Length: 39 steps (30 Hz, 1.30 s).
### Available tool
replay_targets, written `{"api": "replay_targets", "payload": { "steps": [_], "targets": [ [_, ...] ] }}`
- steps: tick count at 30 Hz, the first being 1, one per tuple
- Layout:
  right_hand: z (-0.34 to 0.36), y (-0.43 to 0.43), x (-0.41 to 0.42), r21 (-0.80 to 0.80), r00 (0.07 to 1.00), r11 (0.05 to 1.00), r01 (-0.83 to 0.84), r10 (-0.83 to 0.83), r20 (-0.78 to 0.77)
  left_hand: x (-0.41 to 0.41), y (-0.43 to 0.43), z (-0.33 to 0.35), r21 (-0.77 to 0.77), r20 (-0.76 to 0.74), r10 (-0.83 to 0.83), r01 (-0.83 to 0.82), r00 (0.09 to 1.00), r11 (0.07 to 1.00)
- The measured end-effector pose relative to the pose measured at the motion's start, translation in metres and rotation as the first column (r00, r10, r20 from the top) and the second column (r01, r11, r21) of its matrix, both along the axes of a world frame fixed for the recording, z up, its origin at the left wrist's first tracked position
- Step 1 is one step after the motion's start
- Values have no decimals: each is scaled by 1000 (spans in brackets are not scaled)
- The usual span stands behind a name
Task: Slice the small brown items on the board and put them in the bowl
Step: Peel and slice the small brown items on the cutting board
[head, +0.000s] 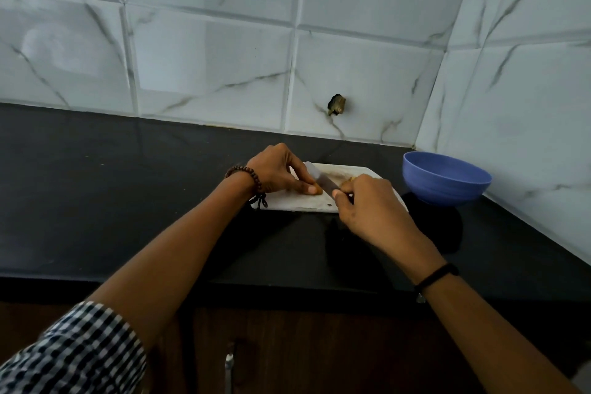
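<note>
Here the blue bowl (pixel 445 192) sits right of the board (pixel 299 202) — contents hidden.

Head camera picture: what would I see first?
Two hands meet over a white board in the middle of the black counter: the left hand holds a small brown piece while the right hand holds a knife beside it. A blue bowl sits to the board's right.

We see a black desk (pixel 128 201), polished & faintly reflective; glossy marble-look wall tiles (pixel 208 51); a matt blue bowl (pixel 446 181), prob. plastic; a smooth, stained white board (pixel 297 201); a metal knife blade (pixel 319 177); a wood-bead bracelet (pixel 256 181); a checked cloth sleeve (pixel 80 352).
</note>
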State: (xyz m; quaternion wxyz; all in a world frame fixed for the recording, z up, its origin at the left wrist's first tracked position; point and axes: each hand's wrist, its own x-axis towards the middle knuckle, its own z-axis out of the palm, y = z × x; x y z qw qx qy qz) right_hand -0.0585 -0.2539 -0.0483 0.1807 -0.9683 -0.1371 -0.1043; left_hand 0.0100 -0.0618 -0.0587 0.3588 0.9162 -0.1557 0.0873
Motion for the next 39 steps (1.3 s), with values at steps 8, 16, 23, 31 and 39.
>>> {"api": "replay_targets", "payload": {
  "steps": [8, 16, 23, 31, 39],
  "targets": [
    [3, 20, -8, -150, 998, 988, 44, -39, 41, 0, -2, 2, 63, 52, 26, -30, 998, 998],
    [-6, 21, -15, -186, 997, 981, 62, -54, 48, 3, 1, 1, 63, 51, 2, -6, 999, 998],
    [8, 9, -30, -271, 996, 961, 55, -73, -59, 3, 3, -1, 81, 56, -20, 15, 998, 997],
    [30, -21, -57, -280, 990, 960, 21, -58, -127, 2, 3, -1, 107, 9, -54, 52, 999, 993],
    [32, -36, -44, -60, 997, 998, 35, -39, -64, 3, 10, 0, 47, -22, -91, 92, 996, 995]
  ]
}}
